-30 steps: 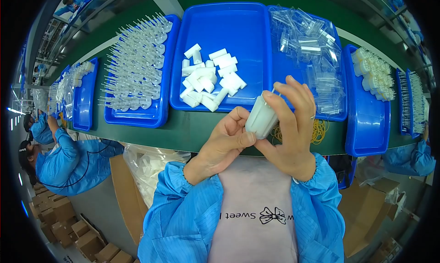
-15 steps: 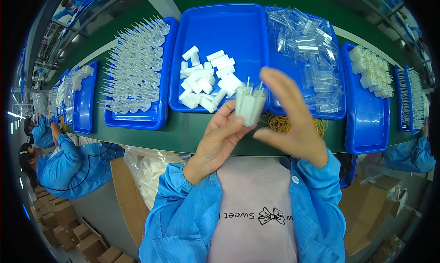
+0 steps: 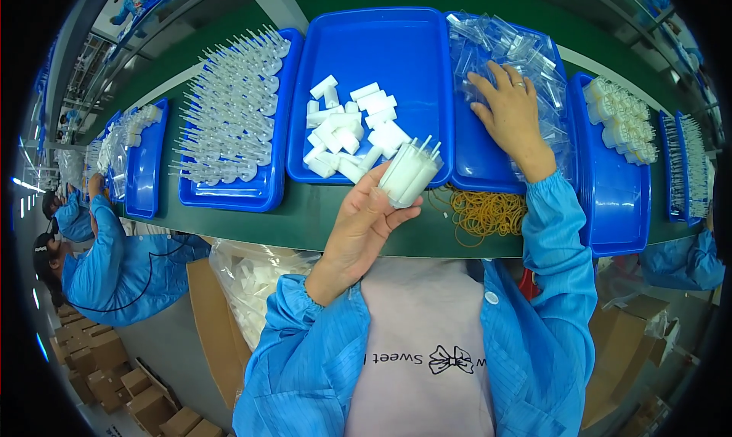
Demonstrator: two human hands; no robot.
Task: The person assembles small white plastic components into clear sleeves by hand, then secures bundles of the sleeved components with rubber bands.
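Observation:
My left hand [image 3: 358, 227] is closed around a bundle of white cylinders [image 3: 410, 174] with thin pale rods poking out of its top; clear plastic seems to wrap its sides. The bundle tilts a little to the right, in front of the middle tray. Up and to the right, my right hand [image 3: 507, 113] lies fingers spread over clear plastic pieces [image 3: 496, 41] in a blue tray [image 3: 484, 166]. Its fingertips touch or hover just over them; which one I cannot tell. Nothing shows in its grasp. White foam-like cylinders [image 3: 335, 132] lie piled in the middle blue tray [image 3: 366, 44].
Yellow rubber bands [image 3: 488, 214] lie in a heap at the green table's near edge. To the left stands a tray of white-stemmed parts [image 3: 229, 109]; to the right, a tray of finished-looking bundles [image 3: 619, 121]. A co-worker [image 3: 126, 262] sits at the left. Cardboard boxes [image 3: 107, 353] stand below.
My right hand has left the bundle and moved up and right onto the clear plastic pieces. The bundle in my left hand has tilted, showing more of its rods.

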